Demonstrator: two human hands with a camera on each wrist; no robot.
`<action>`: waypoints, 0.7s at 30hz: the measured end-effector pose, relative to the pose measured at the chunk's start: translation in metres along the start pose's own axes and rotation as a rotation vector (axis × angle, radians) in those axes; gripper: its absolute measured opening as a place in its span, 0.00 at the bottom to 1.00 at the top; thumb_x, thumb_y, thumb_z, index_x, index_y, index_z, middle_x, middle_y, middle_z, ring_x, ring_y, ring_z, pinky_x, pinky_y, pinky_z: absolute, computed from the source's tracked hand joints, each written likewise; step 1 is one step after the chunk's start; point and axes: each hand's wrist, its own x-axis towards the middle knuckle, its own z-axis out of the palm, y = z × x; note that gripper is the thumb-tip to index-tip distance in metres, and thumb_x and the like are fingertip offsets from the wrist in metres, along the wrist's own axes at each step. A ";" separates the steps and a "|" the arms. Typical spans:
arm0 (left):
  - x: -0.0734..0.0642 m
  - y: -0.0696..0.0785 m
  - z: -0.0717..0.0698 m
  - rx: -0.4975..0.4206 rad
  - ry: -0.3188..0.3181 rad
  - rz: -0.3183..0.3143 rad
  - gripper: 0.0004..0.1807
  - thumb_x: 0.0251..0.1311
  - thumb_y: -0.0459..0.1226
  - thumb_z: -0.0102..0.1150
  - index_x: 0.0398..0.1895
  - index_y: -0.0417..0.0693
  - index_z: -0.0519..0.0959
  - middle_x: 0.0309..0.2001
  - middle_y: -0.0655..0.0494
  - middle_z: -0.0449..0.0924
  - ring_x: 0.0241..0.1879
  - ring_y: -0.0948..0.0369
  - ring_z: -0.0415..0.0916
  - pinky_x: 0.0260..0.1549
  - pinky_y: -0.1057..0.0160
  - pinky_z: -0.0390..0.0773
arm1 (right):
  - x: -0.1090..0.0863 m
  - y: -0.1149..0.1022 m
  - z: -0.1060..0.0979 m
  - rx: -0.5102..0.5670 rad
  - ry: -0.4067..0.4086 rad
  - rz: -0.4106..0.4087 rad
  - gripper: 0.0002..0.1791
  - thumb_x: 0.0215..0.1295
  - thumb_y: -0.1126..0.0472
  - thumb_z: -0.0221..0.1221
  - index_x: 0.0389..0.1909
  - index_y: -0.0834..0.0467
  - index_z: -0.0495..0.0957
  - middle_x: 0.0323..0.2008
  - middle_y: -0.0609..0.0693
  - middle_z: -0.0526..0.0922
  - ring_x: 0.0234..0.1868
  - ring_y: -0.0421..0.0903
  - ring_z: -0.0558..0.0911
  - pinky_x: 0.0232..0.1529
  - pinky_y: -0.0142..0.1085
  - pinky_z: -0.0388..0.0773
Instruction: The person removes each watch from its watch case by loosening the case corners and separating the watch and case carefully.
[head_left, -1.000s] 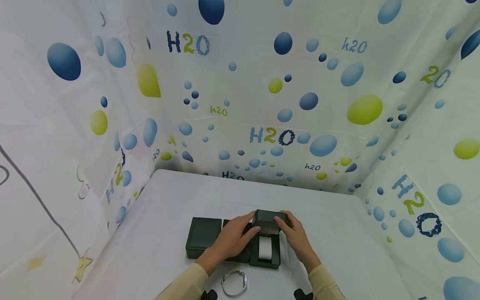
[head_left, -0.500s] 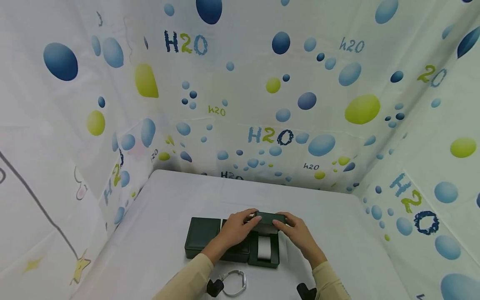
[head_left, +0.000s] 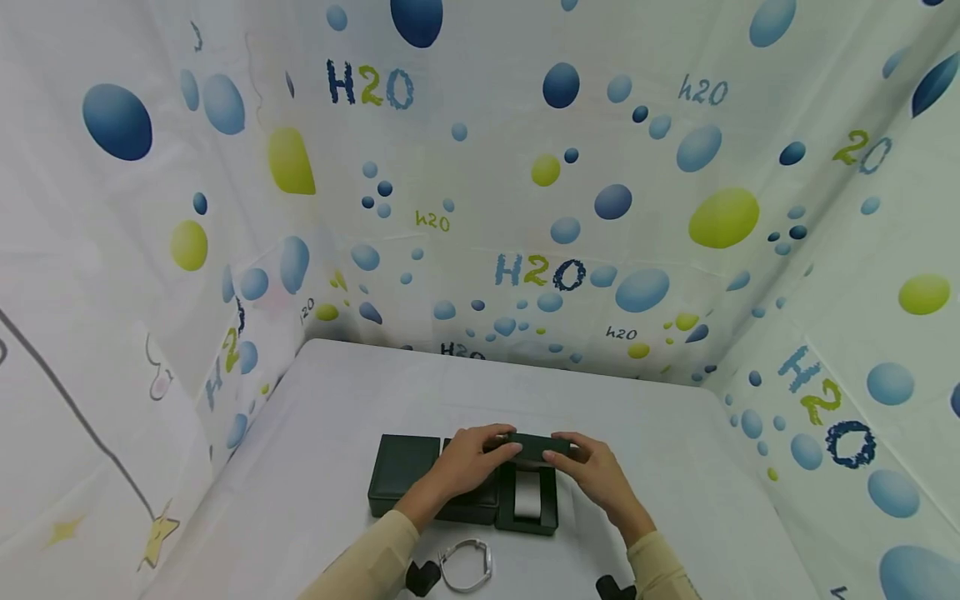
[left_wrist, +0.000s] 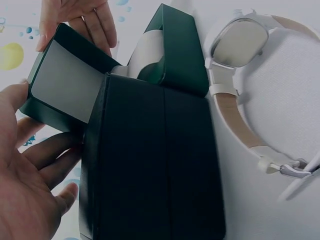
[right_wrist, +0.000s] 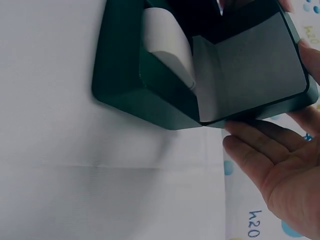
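Note:
A dark green watch box [head_left: 550, 523] stands with its lid [head_left: 536, 450] raised over the hinge, and a white cushion [head_left: 527, 496] fills its base. My left hand [head_left: 467, 461] grips the left side of the lid between thumb and fingers. On the right side, my right hand [head_left: 597, 475] holds it likewise, thumb in front and fingers behind, as the right wrist view shows. The lid's grey lining [left_wrist: 70, 82] faces the base. In front of the boxes lies a white-strapped watch [left_wrist: 240, 45], its strap forming a loop.
Left of the watch box sits another dark green box [head_left: 472, 504], partly hidden by my left hand, and beyond it a third closed one [head_left: 405, 468]. All rest on a white-covered table [head_left: 360, 375]. A patterned curtain [head_left: 465, 167] rises behind and on both sides.
The lid has swung forward and down, so its grey lining shows less in the head view. Both hands moved with it. The boxes and the watch stay put.

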 end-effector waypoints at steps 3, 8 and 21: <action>-0.002 -0.001 0.001 -0.003 0.008 0.002 0.29 0.75 0.61 0.51 0.72 0.62 0.76 0.64 0.52 0.82 0.63 0.53 0.81 0.58 0.46 0.83 | -0.002 0.001 0.002 0.000 0.007 -0.008 0.29 0.64 0.40 0.70 0.63 0.46 0.81 0.57 0.56 0.87 0.59 0.52 0.86 0.62 0.58 0.80; -0.006 -0.002 0.002 0.006 0.018 0.001 0.28 0.75 0.61 0.52 0.71 0.64 0.76 0.64 0.55 0.83 0.63 0.54 0.81 0.60 0.45 0.82 | -0.005 0.001 0.005 -0.012 0.025 -0.024 0.29 0.65 0.42 0.70 0.64 0.47 0.81 0.57 0.55 0.87 0.57 0.52 0.87 0.59 0.55 0.83; -0.013 -0.006 0.008 -0.014 0.022 0.035 0.29 0.74 0.60 0.53 0.71 0.58 0.77 0.62 0.57 0.84 0.60 0.56 0.82 0.57 0.47 0.83 | -0.013 0.017 0.015 -0.052 0.126 -0.136 0.28 0.64 0.45 0.72 0.63 0.48 0.82 0.58 0.55 0.87 0.57 0.53 0.88 0.55 0.43 0.86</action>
